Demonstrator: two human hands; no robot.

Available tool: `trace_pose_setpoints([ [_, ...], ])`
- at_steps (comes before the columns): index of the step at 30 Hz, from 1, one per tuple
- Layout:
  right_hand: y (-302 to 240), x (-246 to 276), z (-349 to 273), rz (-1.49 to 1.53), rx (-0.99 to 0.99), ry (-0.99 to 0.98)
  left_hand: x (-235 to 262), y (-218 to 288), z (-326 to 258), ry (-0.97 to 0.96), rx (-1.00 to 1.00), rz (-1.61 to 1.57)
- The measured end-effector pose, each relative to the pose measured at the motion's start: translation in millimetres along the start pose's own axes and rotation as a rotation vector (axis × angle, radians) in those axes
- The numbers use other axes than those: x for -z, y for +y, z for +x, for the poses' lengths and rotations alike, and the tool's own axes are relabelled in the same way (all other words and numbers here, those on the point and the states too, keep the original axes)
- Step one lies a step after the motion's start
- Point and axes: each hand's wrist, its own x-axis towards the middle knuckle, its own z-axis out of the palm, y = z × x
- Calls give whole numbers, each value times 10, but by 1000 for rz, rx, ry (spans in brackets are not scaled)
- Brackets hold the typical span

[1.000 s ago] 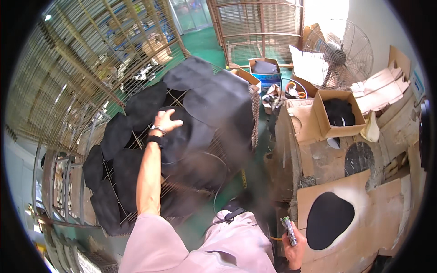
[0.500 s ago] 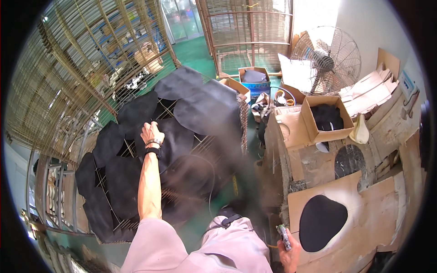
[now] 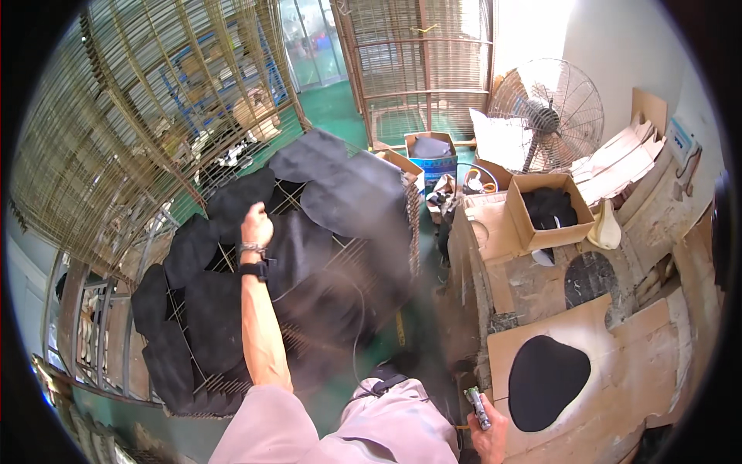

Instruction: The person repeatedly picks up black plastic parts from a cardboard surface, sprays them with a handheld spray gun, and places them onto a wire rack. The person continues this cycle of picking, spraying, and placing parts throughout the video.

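The black fabric piece (image 3: 224,205) under my left hand (image 3: 256,226) lies on the wire rack (image 3: 309,271), toward its far left part, one of several dark rounded pieces spread over the mesh. My left grip is closed into a loose fist on the edge of that piece, knuckles up, so it sits directly beneath and just left of the grip; its long side seems to run from near left to far right, roughly across my forearm. A larger dark sheet (image 3: 344,193) drapes over the far right of the rack, well to the right of my fist, and more black pieces (image 3: 166,348) lie nearer to me along the rack's left side.

My left hand is plainly the closer one to all of this. My right hand (image 3: 488,424) is down at the near right, well apart from the rack, wrapped around a small metal tool (image 3: 478,407) that points up out of the fist. Just right of it a black oval piece (image 3: 545,381) rests on cardboard (image 3: 618,340) on the work surface, with an open cardboard box (image 3: 550,213) of dark material farther off and a standing fan (image 3: 547,116) behind that.
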Motion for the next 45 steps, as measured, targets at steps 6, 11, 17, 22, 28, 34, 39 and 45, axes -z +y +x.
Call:
trace_pose_setpoints([
  [6,81,-102,-143,6,-12,24,1512,924,-928,-9,-315,-908],
  [11,152,-172,-196,49,-3,-41,2354,1450,-1240,132,-501,-747],
  [17,139,-310,-177,47,-30,-70,3111,1199,-251,163,-480,-442],
  [22,-300,-312,-8,-46,-276,-156,3420,819,1283,381,-379,-201],
  [28,-766,-597,484,-78,-125,-208,3502,492,2748,418,-94,326],
  [34,-1003,-950,886,-115,-151,-243,3559,566,3151,718,-62,465],
  [39,-1054,-1109,1033,-146,-138,-257,3688,768,3285,790,-84,644],
  [45,-1019,-1110,984,-157,-74,-241,3935,894,3128,591,-79,716],
])
